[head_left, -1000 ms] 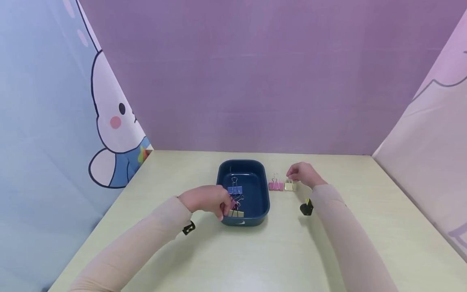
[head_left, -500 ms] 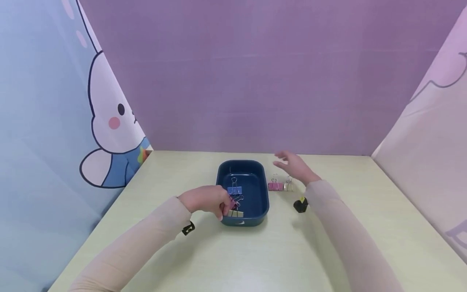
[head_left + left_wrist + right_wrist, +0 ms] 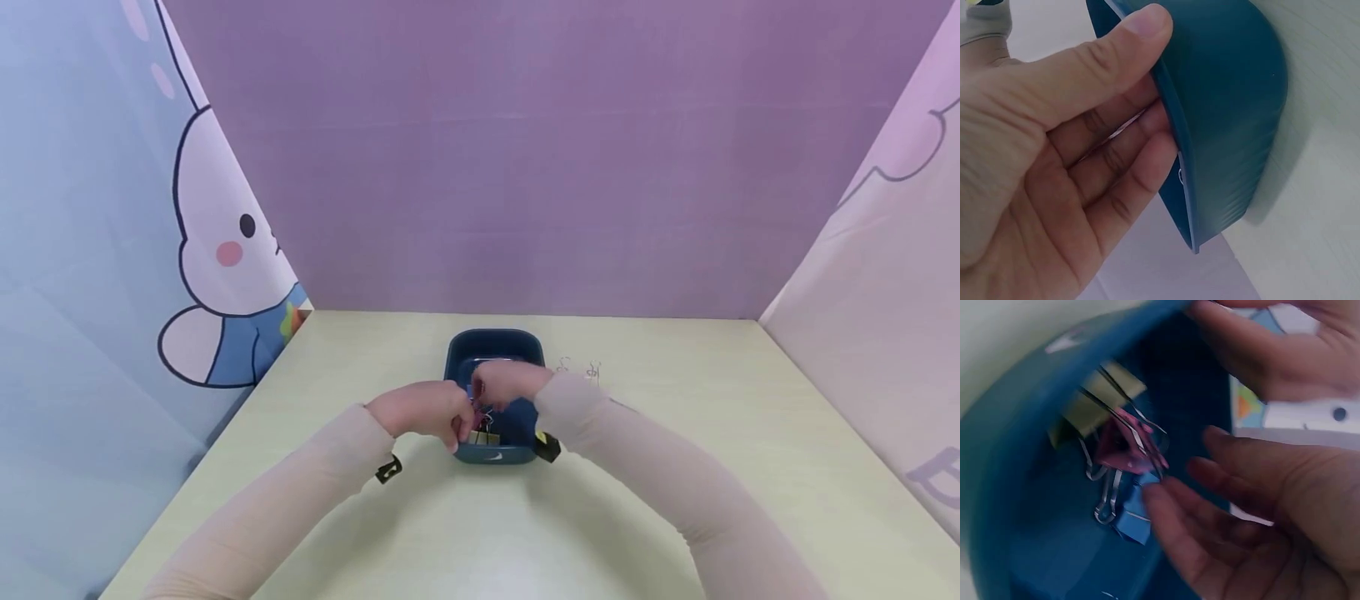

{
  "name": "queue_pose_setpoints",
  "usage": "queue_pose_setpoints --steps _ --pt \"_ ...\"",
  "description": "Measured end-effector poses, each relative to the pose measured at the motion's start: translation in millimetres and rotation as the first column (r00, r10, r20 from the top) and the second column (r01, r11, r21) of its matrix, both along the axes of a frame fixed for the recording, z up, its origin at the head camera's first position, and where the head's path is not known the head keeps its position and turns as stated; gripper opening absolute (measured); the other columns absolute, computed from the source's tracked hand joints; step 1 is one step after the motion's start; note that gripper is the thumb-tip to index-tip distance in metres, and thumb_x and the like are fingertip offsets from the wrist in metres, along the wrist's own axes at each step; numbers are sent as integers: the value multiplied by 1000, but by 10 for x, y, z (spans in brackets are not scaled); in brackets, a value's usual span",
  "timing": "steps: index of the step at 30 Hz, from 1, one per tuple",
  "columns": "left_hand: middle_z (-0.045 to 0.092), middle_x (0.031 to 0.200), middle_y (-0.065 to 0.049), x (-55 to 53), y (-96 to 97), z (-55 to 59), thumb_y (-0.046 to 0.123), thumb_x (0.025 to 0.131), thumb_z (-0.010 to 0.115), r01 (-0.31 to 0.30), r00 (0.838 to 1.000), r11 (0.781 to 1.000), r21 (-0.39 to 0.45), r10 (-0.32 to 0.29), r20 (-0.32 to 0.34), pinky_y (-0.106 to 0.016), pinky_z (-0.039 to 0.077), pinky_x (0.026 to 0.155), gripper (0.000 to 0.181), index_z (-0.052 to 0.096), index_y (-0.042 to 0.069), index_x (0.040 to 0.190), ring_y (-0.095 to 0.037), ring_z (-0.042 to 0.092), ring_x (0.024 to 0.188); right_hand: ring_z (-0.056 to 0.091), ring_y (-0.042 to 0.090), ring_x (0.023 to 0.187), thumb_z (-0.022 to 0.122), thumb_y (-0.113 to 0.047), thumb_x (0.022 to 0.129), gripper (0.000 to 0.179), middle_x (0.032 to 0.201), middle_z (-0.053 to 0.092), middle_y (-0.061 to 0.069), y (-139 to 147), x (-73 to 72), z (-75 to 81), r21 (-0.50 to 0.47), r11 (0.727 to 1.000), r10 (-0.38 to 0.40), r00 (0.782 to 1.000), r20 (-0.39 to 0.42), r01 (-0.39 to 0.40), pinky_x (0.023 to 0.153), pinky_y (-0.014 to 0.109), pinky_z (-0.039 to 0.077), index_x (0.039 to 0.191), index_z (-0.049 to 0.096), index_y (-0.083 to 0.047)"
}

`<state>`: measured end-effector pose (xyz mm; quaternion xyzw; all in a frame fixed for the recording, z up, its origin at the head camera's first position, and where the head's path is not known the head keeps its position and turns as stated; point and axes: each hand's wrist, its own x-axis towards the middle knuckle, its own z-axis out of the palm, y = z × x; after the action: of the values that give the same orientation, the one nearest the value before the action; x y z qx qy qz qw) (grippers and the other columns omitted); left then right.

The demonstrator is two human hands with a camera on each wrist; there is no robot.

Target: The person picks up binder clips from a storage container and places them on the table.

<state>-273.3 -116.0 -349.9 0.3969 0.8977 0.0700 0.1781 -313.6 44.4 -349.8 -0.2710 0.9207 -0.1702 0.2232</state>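
— Left hand [image 3: 423,408]: what has it got?

— One wall of the blue box [image 3: 1229,81]. Its thumb presses the outside while the fingers curl over the rim to the inner face.

— And the right hand [image 3: 510,383]?

— Reaching into the box, fingers loosely bent and parted, holding nothing. One fingertip is right by the pink clip [image 3: 1127,464]; whether they touch, I can't tell.

— How are the clips lying?

— Close together inside the box: the yellow clip [image 3: 1085,415], the pink one with its wedge-shaped body and thin wire loops, and just beside it the blue clip [image 3: 1134,529].

— What's the box like?

— Smooth and faintly glossy, round-cornered, thin at the rim.

— Any writing?

— A pale crescent mark [image 3: 492,456] on the near wall.

— Edges, room to move?

— The box stands nearer the table's far edge, with tabletop [image 3: 720,375] stretching to both sides. To its right, wire handles [image 3: 593,372] poke up behind the right sleeve [image 3: 637,458], which hides what's below them.
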Motion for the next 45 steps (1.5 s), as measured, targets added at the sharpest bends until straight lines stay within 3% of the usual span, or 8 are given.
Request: queue_pose_setpoints --steps 3,11,21,31,38,45 --pt "66 75 12 0 6 8 9 74 83 0 1000 1000 5 0 -9 -19 50 67 12 74 17 78 -2 57 69 68 19 78 62 0 90 11 88 67 2 -73 50 -20 43 998 -49 995 88 45 69 27 57 93 70 -8" --pt "65 76 12 14 9 21 8 73 83 -13 1000 1000 14 13 -13 -19 50 68 13 74 16 78 -3 58 70 69 22 77 56 7 92 20 84 67 7 -126 99 -55 21 992 -129 976 174 127 69 30 58 86 69 -6" --pt "64 74 12 -1 6 18 10 74 83 -21 1000 1000 4 21 -3 -19 50 68 14 73 18 77 -4 57 70 70 21 72 54 7 94 17 83 68 9 -57 64 -111 -23 990 -134 972 194 141 66 29 58 90 67 -2" --pt "64 75 13 -11 23 13 10 76 82 -47 999 999 -5 47 22 -20 50 69 14 72 19 76 -5 58 71 70 17 72 60 0 92 9 84 69 8 65 22 -60 25 995 -102 975 196 99 66 26 58 91 69 -1" --pt "64 76 13 -18 27 7 11 76 82 -36 999 999 -23 36 11 -19 50 70 14 72 21 76 -5 57 72 69 17 73 63 -2 91 7 85 68 8 272 -45 124 -40 995 -83 976 200 92 68 27 58 88 69 -1" --pt "66 79 12 -22 35 23 11 75 83 -54 998 998 -33 55 26 -20 50 70 13 73 19 77 -6 58 73 67 18 77 62 -7 93 14 91 69 11 825 -225 653 -208 975 -73 996 52 82 73 29 58 102 69 1"
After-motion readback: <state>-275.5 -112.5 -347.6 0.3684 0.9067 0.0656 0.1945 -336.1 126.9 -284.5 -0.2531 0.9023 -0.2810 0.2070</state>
